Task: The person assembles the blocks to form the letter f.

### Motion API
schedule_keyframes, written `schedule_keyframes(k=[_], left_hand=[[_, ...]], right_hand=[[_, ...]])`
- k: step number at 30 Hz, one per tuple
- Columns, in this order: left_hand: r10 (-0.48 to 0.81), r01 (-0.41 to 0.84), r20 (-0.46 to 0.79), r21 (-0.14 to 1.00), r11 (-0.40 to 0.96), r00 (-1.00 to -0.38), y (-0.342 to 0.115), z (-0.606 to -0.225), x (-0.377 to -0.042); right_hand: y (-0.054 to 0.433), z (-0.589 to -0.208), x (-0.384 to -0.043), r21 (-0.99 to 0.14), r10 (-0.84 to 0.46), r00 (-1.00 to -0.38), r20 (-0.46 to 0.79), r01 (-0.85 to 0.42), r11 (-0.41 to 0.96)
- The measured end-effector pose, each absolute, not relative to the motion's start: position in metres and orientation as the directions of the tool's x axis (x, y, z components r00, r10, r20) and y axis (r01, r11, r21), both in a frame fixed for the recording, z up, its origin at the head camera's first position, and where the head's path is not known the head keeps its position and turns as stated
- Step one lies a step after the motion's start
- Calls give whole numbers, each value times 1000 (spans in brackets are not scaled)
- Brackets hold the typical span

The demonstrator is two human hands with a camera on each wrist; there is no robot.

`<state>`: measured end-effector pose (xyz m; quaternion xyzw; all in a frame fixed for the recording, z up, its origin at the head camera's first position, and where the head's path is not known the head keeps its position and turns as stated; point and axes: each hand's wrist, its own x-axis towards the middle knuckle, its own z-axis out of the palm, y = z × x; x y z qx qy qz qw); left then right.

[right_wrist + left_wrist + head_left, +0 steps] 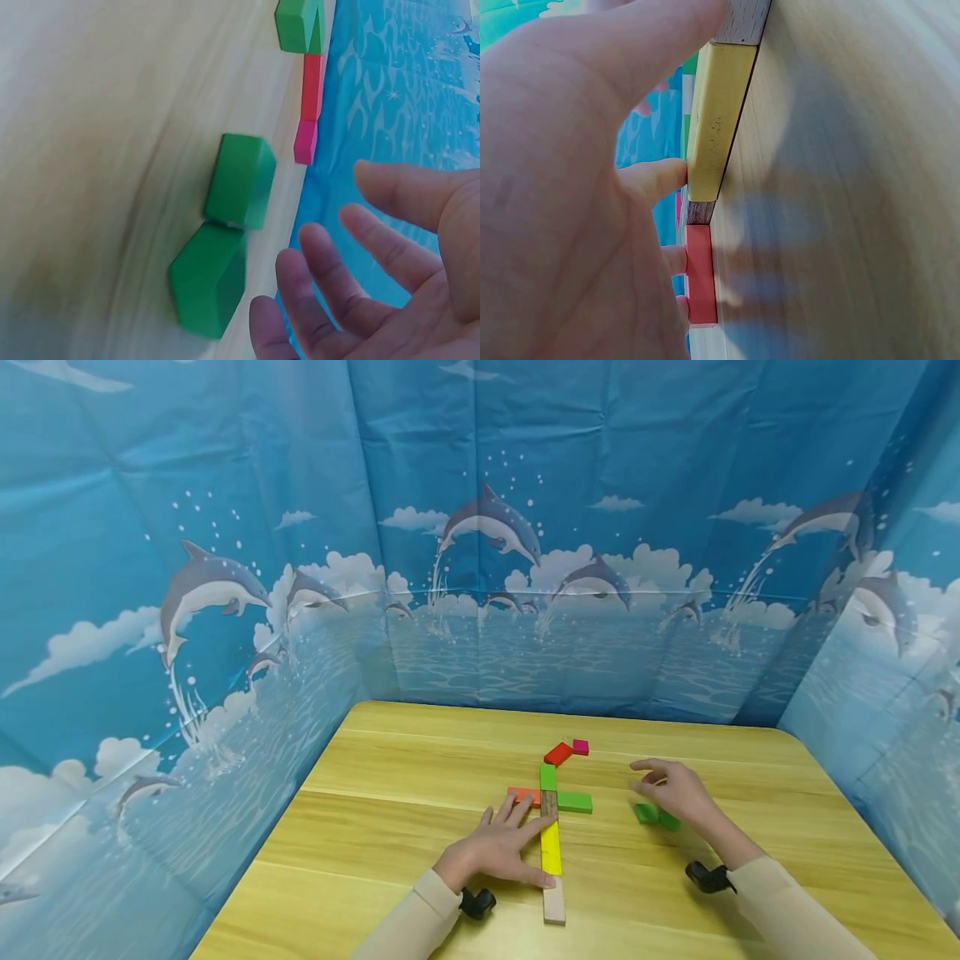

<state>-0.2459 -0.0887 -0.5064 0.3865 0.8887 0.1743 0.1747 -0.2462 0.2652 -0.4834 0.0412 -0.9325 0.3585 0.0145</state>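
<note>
My left hand (497, 850) is spread over a row of wooden blocks, its thumb on the pale block (554, 907). The other fingers touch near the yellow block (551, 850), the brown block (549, 800) and the orange-red block (517, 794). A green block (576, 802) lies to the right of the brown one, another green block (548, 776) beyond it. My right hand (678, 789) hovers with loosely bent fingers and nothing in them. Close to it, two angular green blocks (238, 181) lie on the table, touching each other.
A slanted red block (558, 754) and a small magenta block (581, 747) continue the layout at its far end. Everything lies on a wood-grain table (337, 827). Behind and beside the table hangs a blue curtain (465, 643) printed with dolphins.
</note>
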Motion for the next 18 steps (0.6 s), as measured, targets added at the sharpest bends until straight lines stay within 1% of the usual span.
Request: schedule_keyframes(k=[9,18], left_hand=[[753,636,-173,437,637,-635,-90,-507,-245],[753,642,-166,427,637,-637,-92,-506,-243]], right_hand=[[274,-490,-230,-664,-99,-993,58,-112,739],[276,-495,-218,-664,-110,-994,20,-96,741]])
